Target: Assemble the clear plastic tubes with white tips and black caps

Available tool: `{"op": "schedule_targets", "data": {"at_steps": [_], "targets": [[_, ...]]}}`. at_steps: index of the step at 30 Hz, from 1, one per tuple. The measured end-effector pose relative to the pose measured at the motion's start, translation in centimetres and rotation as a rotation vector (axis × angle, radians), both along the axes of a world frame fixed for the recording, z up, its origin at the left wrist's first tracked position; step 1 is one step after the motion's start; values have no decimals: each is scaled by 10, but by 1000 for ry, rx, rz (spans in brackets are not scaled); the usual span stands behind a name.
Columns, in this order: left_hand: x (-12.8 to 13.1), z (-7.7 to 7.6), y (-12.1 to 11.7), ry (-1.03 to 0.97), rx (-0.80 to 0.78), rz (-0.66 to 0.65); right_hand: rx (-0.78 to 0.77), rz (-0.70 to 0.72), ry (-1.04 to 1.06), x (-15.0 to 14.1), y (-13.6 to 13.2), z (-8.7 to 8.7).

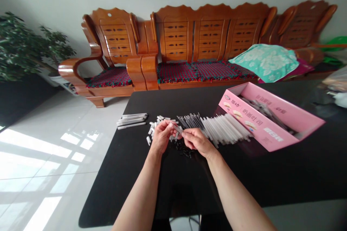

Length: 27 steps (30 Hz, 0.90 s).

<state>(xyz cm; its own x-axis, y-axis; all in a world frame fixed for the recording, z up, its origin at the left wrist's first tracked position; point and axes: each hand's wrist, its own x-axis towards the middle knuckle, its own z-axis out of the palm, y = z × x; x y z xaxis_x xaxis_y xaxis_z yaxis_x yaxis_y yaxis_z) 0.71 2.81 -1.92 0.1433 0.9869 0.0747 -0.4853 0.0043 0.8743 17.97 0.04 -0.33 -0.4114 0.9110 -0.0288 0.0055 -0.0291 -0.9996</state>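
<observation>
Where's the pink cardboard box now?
Head view: pink cardboard box on the right side of the black table, just right of the translucent white tubes.

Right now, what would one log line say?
left hand: pinching whitish piece | right hand: at its end | nearby: black rods, pink box

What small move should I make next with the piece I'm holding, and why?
Probably press the whitish pen part gently along its length, the left grip steadying it and the right grip pushing. Both meet at that piece, while loose white caps and grouped slim pens nearby suggest assembly. Whether it's already seated, I can't tell.
</observation>
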Motion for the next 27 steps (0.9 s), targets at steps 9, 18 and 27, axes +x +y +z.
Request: {"op": "schedule_targets", "data": {"at_steps": [9, 18, 27], "targets": [[-11, -2, 12, -100, -50, 306, 590, -278, -589, -4, -2, -6], [-6, -3, 6, 139, 15, 239, 554, -478, -589, 8, 8, -14], [3, -8, 0, 607, 172, 327, 458, -1040, -1095, 77, 15, -12]]}}
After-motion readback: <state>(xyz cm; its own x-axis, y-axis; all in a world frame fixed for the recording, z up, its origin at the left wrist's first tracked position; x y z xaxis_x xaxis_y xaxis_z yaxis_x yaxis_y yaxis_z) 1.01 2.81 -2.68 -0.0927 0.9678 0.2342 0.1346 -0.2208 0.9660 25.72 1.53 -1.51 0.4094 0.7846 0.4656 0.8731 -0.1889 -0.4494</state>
